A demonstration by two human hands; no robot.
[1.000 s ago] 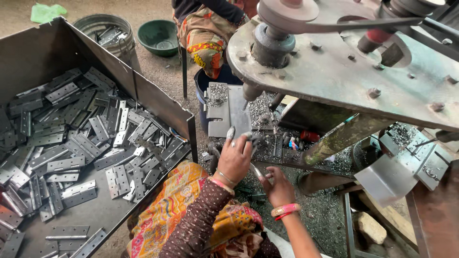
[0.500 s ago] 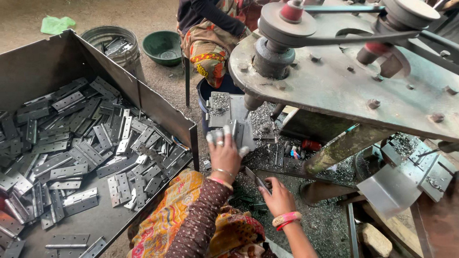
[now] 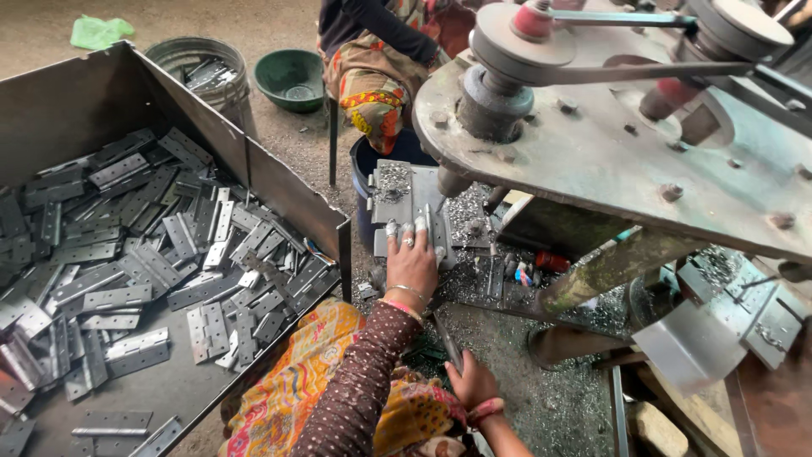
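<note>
Hinge plate (image 3: 412, 222) now lies flat on the drill table (image 3: 474, 211) under the spindle (image 3: 452, 179), moved up from before; left hand (image 3: 412, 262) presses it, fingers spread; right hand (image 3: 471, 381) closed on lever (image 3: 447, 340).

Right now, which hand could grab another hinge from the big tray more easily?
Probably the left hand. It rests on the plate beside the tray of hinges; the right hand is lower, farther away, gripping a rod.
</note>
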